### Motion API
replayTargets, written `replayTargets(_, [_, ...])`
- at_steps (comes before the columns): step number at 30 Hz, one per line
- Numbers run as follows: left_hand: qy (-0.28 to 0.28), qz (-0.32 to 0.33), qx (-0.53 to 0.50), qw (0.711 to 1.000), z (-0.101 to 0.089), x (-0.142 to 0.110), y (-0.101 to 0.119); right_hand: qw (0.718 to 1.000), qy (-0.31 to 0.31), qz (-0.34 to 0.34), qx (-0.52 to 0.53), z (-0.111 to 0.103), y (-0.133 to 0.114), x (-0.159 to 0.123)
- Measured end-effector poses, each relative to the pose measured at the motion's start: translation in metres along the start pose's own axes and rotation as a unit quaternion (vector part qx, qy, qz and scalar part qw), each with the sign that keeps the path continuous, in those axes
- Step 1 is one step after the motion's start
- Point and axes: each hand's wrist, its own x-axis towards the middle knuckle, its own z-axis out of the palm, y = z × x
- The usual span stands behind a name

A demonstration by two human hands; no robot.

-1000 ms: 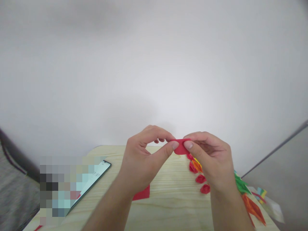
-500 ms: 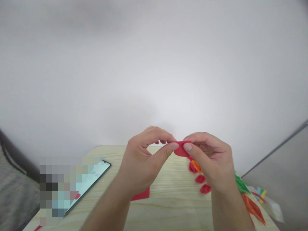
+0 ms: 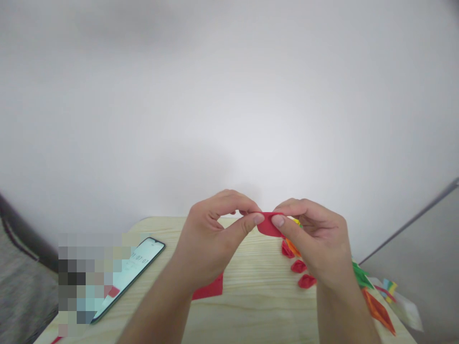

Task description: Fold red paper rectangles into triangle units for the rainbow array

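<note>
A small piece of red paper (image 3: 268, 226) is held up above the table between my two hands, its top edge bent or folded. My left hand (image 3: 218, 234) pinches its left end between thumb and index finger. At the other end, my right hand (image 3: 311, 239) grips it the same way, the thumb lying on the near face. Under my left wrist lies another piece of red paper (image 3: 211, 288), partly hidden. Several small folded red paper pieces (image 3: 298, 266) rest on the table beside my right hand, with an orange one (image 3: 292, 247) partly behind them.
On the wooden table (image 3: 258, 310), a phone (image 3: 143, 263) with a lit screen lies to the left, partly pixelated. Green folded paper (image 3: 359, 275) and orange folded paper (image 3: 379, 311) lie by the right edge, near a clear plastic bag (image 3: 409, 310). A white wall (image 3: 229, 119) stands behind.
Both hands have shifted very slightly, and the red paper now shows a little more of its near face. The grip of both hands stays the same.
</note>
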Motion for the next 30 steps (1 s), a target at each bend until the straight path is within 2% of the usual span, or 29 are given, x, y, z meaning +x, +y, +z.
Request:
replayTargets(5, [-0.009, -0.009, 0.009, 1.000, -0.001, 0.001, -0.001, 1.000, -0.005, 0.014, -0.018, -0.001, -0.001, 0.000])
replayTargets(10, [-0.022, -0.012, 0.018, 1.000, -0.002, 0.002, -0.001, 0.999, -0.001, -0.002, -0.033, -0.001, 0.002, 0.000])
replayTargets(18, [-0.026, -0.012, 0.013, 0.999, -0.003, 0.002, 0.002, 1.000, -0.008, -0.014, -0.006, 0.001, 0.010, -0.001])
replayTargets(26, [-0.034, -0.025, 0.010, 0.999, -0.003, 0.004, -0.002, 0.994, -0.043, -0.005, -0.099, -0.001, 0.005, -0.001])
replayTargets(30, [-0.038, -0.068, -0.032, 0.996, 0.001, 0.003, -0.007, 0.998, -0.027, 0.040, -0.030, 0.000, 0.009, 0.001])
